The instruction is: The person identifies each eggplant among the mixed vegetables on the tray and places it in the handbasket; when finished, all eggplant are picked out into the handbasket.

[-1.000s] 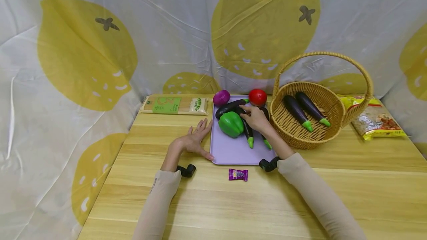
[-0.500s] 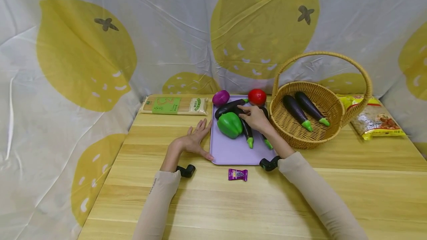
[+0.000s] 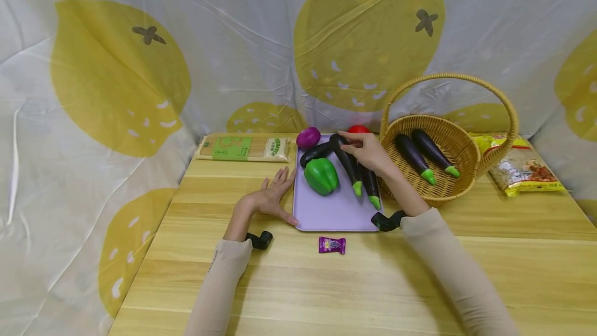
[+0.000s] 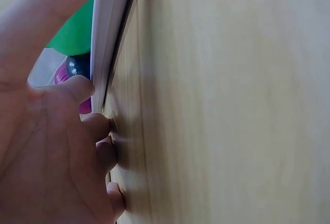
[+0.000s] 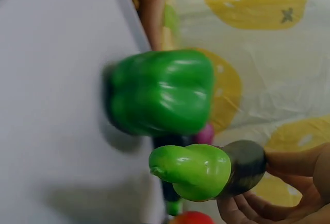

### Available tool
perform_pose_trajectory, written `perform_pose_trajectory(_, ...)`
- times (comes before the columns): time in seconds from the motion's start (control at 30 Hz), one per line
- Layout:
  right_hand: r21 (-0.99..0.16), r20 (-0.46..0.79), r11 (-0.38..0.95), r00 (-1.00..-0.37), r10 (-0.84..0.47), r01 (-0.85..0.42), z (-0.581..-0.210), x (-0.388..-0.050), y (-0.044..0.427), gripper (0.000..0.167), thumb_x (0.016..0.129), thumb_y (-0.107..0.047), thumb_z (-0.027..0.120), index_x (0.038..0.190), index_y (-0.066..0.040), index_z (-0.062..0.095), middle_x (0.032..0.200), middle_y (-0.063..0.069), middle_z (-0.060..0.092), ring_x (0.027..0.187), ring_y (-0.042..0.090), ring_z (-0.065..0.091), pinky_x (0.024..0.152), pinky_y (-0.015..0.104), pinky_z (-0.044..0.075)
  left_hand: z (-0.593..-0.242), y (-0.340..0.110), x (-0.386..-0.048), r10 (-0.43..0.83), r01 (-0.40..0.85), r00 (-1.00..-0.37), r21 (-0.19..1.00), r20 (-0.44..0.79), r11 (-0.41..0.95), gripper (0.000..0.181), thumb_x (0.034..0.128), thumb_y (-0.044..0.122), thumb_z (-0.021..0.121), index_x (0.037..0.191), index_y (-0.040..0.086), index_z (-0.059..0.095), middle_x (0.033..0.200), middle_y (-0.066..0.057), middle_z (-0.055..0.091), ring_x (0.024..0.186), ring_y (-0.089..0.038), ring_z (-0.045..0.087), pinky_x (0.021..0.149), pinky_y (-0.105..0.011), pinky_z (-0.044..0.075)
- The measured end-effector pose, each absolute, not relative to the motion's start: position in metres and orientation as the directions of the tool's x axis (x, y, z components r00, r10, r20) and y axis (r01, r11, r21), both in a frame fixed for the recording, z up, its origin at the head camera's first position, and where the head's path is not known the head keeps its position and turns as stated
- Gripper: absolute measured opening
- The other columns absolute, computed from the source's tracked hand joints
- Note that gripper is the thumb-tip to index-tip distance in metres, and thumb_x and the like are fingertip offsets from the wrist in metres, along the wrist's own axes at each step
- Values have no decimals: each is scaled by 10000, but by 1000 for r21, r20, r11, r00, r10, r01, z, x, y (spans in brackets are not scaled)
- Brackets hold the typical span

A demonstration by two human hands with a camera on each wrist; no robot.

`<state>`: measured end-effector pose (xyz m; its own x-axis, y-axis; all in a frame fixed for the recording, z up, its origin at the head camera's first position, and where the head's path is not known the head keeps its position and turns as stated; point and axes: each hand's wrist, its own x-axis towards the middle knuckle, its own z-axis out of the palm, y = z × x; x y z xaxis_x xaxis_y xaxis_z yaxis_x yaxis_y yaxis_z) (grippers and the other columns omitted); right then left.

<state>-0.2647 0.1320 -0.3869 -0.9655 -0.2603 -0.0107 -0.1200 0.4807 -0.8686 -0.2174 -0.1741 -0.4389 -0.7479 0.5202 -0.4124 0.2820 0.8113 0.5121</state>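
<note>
My right hand (image 3: 375, 155) pinches a dark eggplant (image 3: 347, 165) by its thick end, over the lilac tray (image 3: 331, 217). Its green stem (image 5: 191, 170) points toward the camera in the right wrist view. Another eggplant (image 3: 370, 185) lies along the tray's right side, and one more (image 3: 313, 155) lies at the back behind a green bell pepper (image 3: 321, 176). A purple onion (image 3: 308, 138) sits at the back left corner. My hand partly hides a red tomato (image 3: 359, 129). With fingers spread, my left hand (image 3: 270, 198) rests against the tray's left edge.
Right of the tray stands a wicker basket (image 3: 410, 193) with a tall handle, two eggplants (image 3: 412, 154) inside. A yellow food bag (image 3: 527, 167) lies beyond it. Noodles in a packet (image 3: 242, 148) lie at the back left. A small purple wrapped snack (image 3: 332, 245) lies in front.
My right hand has moved right and back, lifting the middle eggplant out from beside the pepper. It now covers part of the tomato. My left hand stays in place.
</note>
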Motion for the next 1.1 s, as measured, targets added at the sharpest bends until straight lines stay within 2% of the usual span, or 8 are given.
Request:
perform_pose_trajectory(0.1, -880, -24, 462, -962, -273, -110, -368, -263, 145, 460, 1045, -192, 626, 1500, -162, 563, 1496, 154, 578, 1046, 217, 587, 688, 173, 441, -440, -175, -217, 523, 283, -747, 517, -409, 808, 1417, 757, 521, 896, 1658, 152, -133, 1723, -155, -221, 1604, -322, -225, 1294, -607, -130)
perform_pose_trajectory(0.33, -894, -51, 441, -958, -283, -83, -330, -258, 184, 463, 1065, -203, 589, 1524, -230, 534, 1460, 142, 601, 836, 171, 531, 612, 241, 427, -440, -175, -218, 521, 281, -749, 516, -409, 809, 1417, 753, 527, 896, 1660, 150, -125, 1722, -157, -222, 1604, -319, -227, 1293, -611, -129)
perform_pose_trajectory(0.43, -883, -66, 462, -954, -293, -82, -320, -257, 202, 480, 1065, -205, 589, 1539, -218, 514, 1491, 171, 574, 941, 110, 584, 677, 228, 497, -439, -175, -218, 520, 282, -750, 514, -409, 810, 1418, 753, 525, 897, 1660, 152, -128, 1723, -158, -219, 1604, -321, -224, 1294, -610, -123)
perform_pose_trajectory(0.57, -859, -100, 507, -945, -312, -76, -314, -258, 228, 508, 1060, -265, 600, 1555, -218, 492, 1563, 165, 509, 1195, 77, 584, 824, 207, 559, -439, -174, -217, 519, 280, -749, 513, -412, 811, 1419, 754, 527, 895, 1659, 156, -133, 1723, -156, -219, 1604, -320, -224, 1297, -606, -119)
perform_pose_trajectory(0.73, -830, -125, 554, -946, -299, -66, -313, -259, 257, 528, 1043, -321, 628, 1549, -241, 502, 1511, 177, 555, 1098, -22, 627, 866, 208, 572, -439, -174, -217, 521, 285, -747, 508, -414, 813, 1415, 758, 530, 892, 1659, 150, -132, 1723, -156, -222, 1603, -324, -226, 1295, -611, -120)
perform_pose_trajectory(0.87, -812, -174, 583, -937, -303, -37, -318, -261, 275, 541, 1040, -274, 639, 1552, -172, 496, 1539, 209, 519, 1049, -70, 595, 822, 227, 569, -439, -175, -218, 518, 282, -744, 505, -421, 816, 1412, 761, 532, 889, 1658, 153, -133, 1721, -151, -229, 1602, -318, -232, 1294, -608, -127)
perform_pose_trajectory(1.0, -796, -224, 605, -925, -308, -8, -331, -266, 284, 529, 1035, -200, 646, 1533, -92, 506, 1569, 239, 484, 990, -36, 605, 762, 251, 568, -438, -175, -217, 517, 279, -746, 507, -421, 816, 1412, 759, 525, 893, 1659, 148, -129, 1720, -153, -228, 1601, -319, -233, 1293, -608, -128)
perform_pose_trajectory(1.1, -783, -265, 621, -915, -305, 19, -341, -270, 286, 513, 1043, -161, 618, 1533, -69, 497, 1567, 224, 490, 955, -67, 622, 775, 239, 578, -437, -173, -216, 517, 282, -746, 505, -419, 816, 1413, 756, 524, 895, 1660, 150, -124, 1722, -152, -223, 1603, -316, -229, 1296, -605, -123)
